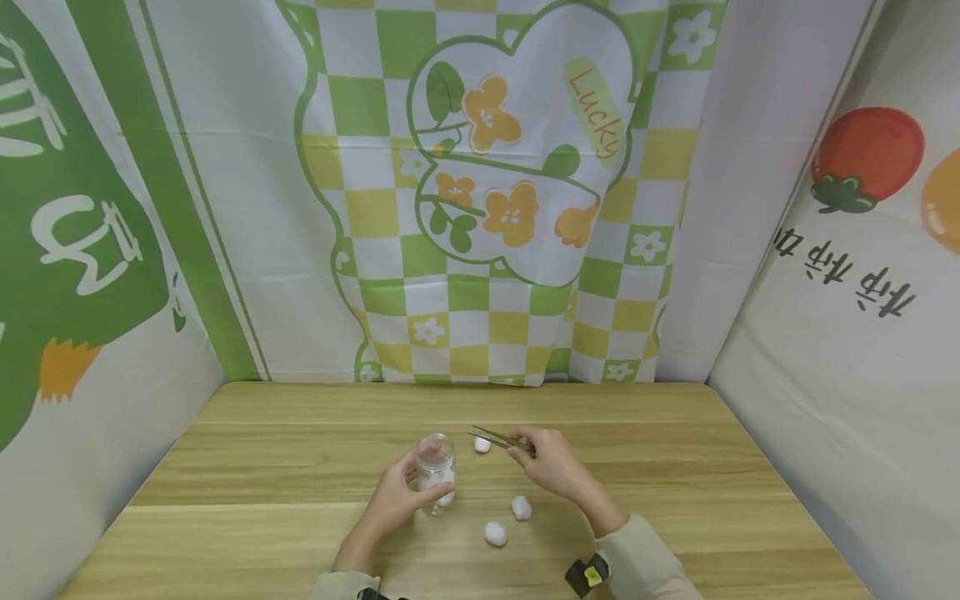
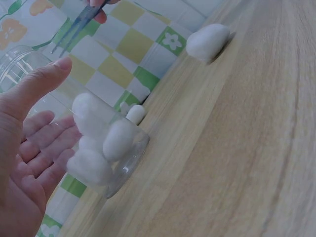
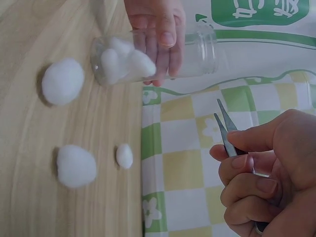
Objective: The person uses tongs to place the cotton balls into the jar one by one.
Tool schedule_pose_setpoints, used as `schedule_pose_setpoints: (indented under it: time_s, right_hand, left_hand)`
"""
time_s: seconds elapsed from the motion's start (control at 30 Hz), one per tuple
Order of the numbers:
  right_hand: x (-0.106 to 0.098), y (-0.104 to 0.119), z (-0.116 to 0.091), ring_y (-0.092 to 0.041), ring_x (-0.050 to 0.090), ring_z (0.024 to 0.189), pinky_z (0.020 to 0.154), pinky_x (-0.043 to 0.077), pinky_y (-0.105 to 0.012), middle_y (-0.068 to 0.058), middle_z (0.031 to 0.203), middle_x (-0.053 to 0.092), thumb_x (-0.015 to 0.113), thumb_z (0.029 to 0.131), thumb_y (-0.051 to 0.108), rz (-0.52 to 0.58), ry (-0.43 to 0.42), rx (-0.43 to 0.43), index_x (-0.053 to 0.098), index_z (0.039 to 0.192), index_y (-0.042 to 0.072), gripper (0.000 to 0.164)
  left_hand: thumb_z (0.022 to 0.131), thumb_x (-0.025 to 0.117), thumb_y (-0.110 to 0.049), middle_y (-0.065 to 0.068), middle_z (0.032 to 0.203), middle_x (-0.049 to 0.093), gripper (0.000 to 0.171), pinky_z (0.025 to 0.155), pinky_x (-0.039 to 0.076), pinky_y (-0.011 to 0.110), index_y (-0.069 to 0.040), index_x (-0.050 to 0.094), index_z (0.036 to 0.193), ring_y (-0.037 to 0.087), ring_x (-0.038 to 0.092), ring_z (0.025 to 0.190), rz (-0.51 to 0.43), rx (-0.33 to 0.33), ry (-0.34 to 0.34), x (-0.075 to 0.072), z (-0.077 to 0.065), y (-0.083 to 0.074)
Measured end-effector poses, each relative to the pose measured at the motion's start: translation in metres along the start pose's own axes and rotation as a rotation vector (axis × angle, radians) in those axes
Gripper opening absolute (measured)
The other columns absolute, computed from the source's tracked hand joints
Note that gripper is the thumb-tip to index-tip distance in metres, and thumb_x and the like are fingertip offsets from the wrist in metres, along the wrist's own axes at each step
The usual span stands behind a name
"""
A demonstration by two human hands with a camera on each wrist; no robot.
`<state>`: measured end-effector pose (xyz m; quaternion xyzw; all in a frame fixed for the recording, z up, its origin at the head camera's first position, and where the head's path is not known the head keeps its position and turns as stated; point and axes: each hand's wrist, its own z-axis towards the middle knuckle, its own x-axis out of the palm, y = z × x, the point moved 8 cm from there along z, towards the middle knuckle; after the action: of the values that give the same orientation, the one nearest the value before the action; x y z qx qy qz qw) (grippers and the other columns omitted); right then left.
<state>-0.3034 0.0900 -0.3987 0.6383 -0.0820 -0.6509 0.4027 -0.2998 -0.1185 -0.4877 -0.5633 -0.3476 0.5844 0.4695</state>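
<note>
A clear, lidless jar (image 1: 436, 461) stands upright on the table, and my left hand (image 1: 397, 497) grips it, thumb on the near side and fingers round the back. Several white cotton balls (image 2: 94, 138) lie in its lower part. My right hand (image 1: 553, 462) pinches metal tweezers (image 3: 226, 129) above the table, right of the jar. Their tips are apart with nothing between them. Below the tweezers in the head view sits one cotton ball (image 1: 482, 445), partly covered by them. Two more cotton balls, a middle one (image 1: 521, 507) and a nearer one (image 1: 495, 534), rest right of the jar.
The wooden table (image 1: 300, 450) ends at a hanging checked cloth (image 1: 495, 333) along its back edge. Printed cloth walls stand on the left (image 1: 172, 367) and right (image 1: 810, 392). Black straps with a device (image 1: 587, 575) sit at my wrists.
</note>
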Motion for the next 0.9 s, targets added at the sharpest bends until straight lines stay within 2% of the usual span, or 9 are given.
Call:
schedule_pose_setpoints:
  time_s: [0.23, 0.53, 0.8, 0.9]
  right_hand:
    - [0.007, -0.016, 0.004, -0.005, 0.034, 0.049, 0.042, 0.024, -0.012, 0.005, 0.059, 0.044, 0.060, 0.093, 0.009, -0.010, 0.014, 0.038, 0.065, 0.101, -0.001, 0.013]
    - [0.016, -0.035, 0.005, -0.007, 0.037, 0.052, 0.043, 0.028, -0.015, 0.000, 0.063, 0.052, 0.061, 0.091, 0.009, -0.029, 0.011, 0.075, 0.065, 0.109, -0.004, 0.022]
    - [0.024, -0.046, 0.004, -0.007, 0.037, 0.052, 0.043, 0.028, -0.016, 0.002, 0.063, 0.050, 0.062, 0.092, 0.011, -0.040, 0.026, 0.109, 0.065, 0.109, -0.002, 0.022]
    - [0.026, -0.048, 0.005, -0.008, 0.038, 0.054, 0.043, 0.028, -0.016, 0.001, 0.065, 0.053, 0.062, 0.092, 0.012, -0.049, 0.027, 0.118, 0.065, 0.107, 0.000, 0.020]
  left_hand:
    - [0.077, 0.081, -0.026, 0.019, 0.141, 0.053, 0.076, 0.112, 0.040, 0.058, -0.008, 0.045, 0.141, 0.044, 0.049, 0.132, -0.010, 0.004, -0.002, 0.000, 0.000, -0.001]
    - [0.076, 0.081, -0.025, 0.019, 0.141, 0.054, 0.076, 0.111, 0.042, 0.057, -0.008, 0.045, 0.141, 0.044, 0.050, 0.131, -0.026, -0.006, -0.003, 0.001, 0.000, 0.000]
    - [0.076, 0.081, -0.025, 0.019, 0.141, 0.054, 0.077, 0.112, 0.041, 0.057, -0.008, 0.045, 0.142, 0.044, 0.049, 0.131, -0.024, -0.016, -0.007, 0.000, 0.001, 0.001]
    - [0.076, 0.081, -0.025, 0.019, 0.141, 0.054, 0.076, 0.111, 0.042, 0.056, -0.009, 0.045, 0.142, 0.044, 0.050, 0.131, -0.023, -0.018, -0.006, 0.000, 0.001, 0.001]
